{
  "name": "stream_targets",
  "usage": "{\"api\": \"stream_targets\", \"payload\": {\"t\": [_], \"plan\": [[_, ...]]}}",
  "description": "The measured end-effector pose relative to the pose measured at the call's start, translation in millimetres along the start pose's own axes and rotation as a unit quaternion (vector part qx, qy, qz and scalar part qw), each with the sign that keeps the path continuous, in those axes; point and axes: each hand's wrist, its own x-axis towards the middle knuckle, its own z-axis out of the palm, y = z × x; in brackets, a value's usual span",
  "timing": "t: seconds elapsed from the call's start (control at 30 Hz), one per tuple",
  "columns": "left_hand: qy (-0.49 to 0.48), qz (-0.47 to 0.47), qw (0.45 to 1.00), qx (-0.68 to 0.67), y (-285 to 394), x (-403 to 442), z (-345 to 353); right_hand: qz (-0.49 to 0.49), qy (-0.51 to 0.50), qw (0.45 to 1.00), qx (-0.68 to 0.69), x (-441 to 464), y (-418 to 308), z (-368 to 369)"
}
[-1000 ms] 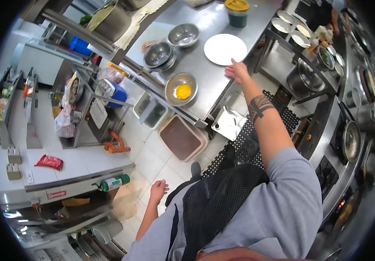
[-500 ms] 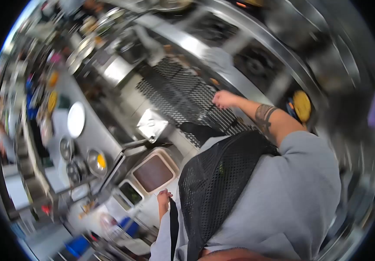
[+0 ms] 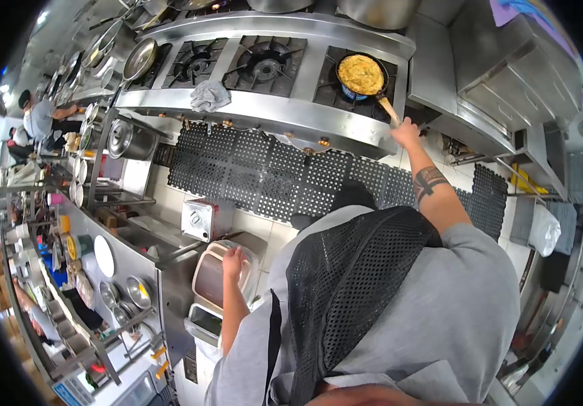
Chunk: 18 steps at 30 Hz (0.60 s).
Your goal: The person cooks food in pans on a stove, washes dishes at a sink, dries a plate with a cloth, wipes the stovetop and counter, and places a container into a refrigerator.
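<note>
A dark frying pan point(image 3: 383, 70) sits on the right front burner with a flat yellow omelette-like round point(image 3: 361, 74) in it, and blue flame shows beneath. My right hand point(image 3: 406, 131) is closed around the end of the pan's light handle point(image 3: 389, 110). My left hand point(image 3: 233, 261) hangs low at my side, in front of a tub with a pale rim point(image 3: 200, 274). Its fingers look loosely curled, with nothing visible in them.
Unlit burners point(image 3: 265, 62) line the stove, and a grey cloth point(image 3: 210, 96) lies on its front ledge. Black perforated mats point(image 3: 237, 159) cover the floor. A square metal tin point(image 3: 200, 220) stands beside the steel counter point(image 3: 144, 260). Another person point(image 3: 39, 120) stands far left.
My view has swung right and steadied, bringing the stove into full view. My right hand has reached from over the floor mat to the pan handle and closed on it.
</note>
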Motion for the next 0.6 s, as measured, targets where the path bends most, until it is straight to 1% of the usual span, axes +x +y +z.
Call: {"api": "stream_targets", "payload": {"t": [0.07, 0.1, 0.13, 0.17, 0.2, 0.23, 0.27, 0.3, 0.33, 0.37, 0.4, 0.43, 0.47, 0.5, 0.53, 0.57, 0.6], "plan": [[0.026, 0.029, 0.997, 0.059, 44, -35, 31, -0.058, -0.059, 0.989, 0.125, 40, 12, 30], [0.038, 0.023, 0.997, 0.058, 46, -48, 44, -0.075, -0.056, 0.987, 0.133, 36, 4, 25], [0.049, 0.036, 0.997, 0.046, 45, -62, 59, -0.083, -0.067, 0.985, 0.132, 41, 1, 37], [0.058, 0.048, 0.997, 0.035, 42, -78, 74, -0.164, -0.079, 0.977, 0.109, 45, 1, 47], [0.067, 0.040, 0.996, 0.036, 33, -97, 89, -0.243, -0.091, 0.962, 0.087, 48, 2, 55], [0.076, 0.002, 0.997, 0.034, 20, -118, 103, -0.250, -0.099, 0.959, 0.087, 48, -3, 43], [0.085, -0.035, 0.995, 0.026, 4, -137, 122, -0.177, -0.148, 0.961, 0.151, 45, -14, 11], [0.098, -0.068, 0.993, 0.009, -21, -158, 140, -0.102, -0.200, 0.952, 0.207, 45, -14, -4], [0.099, -0.099, 0.990, 0.004, -47, -181, 159, -0.136, -0.193, 0.935, 0.266, 51, -3, 9], [0.099, -0.130, 0.987, -0.002, -72, -207, 179, -0.145, -0.273, 0.921, 0.239, 62, 7, 17], [0.091, -0.139, 0.986, 0.016, -99, -235, 198, -0.154, -0.348, 0.900, 0.213, 68, 11, 18], [0.026, -0.113, 0.985, 0.130, -152, -257, 211, -0.112, -0.362, 0.891, 0.251, 63, 16, 5], [-0.032, -0.073, 0.965, 0.249, -201, -280, 225, -0.120, -0.367, 0.888, 0.248, 70, 22, 9], [-0.078, -0.022, 0.933, 0.352, -238, -303, 240, -0.073, -0.429, 0.819, 0.373, 79, 31, 22], [-0.070, -0.056, 0.934, 0.345, -248, -338, 257, -0.023, -0.481, 0.729, 0.487, 87, 34, 30], [-0.048, -0.104, 0.944, 0.308, -253, -364, 272, 0.050, -0.504, 0.698, 0.506, 86, 29, 27], [-0.028, -0.141, 0.950, 0.277, -254, -387, 287, 0.044, -0.512, 0.697, 0.499, 87, 26, 35]]}}
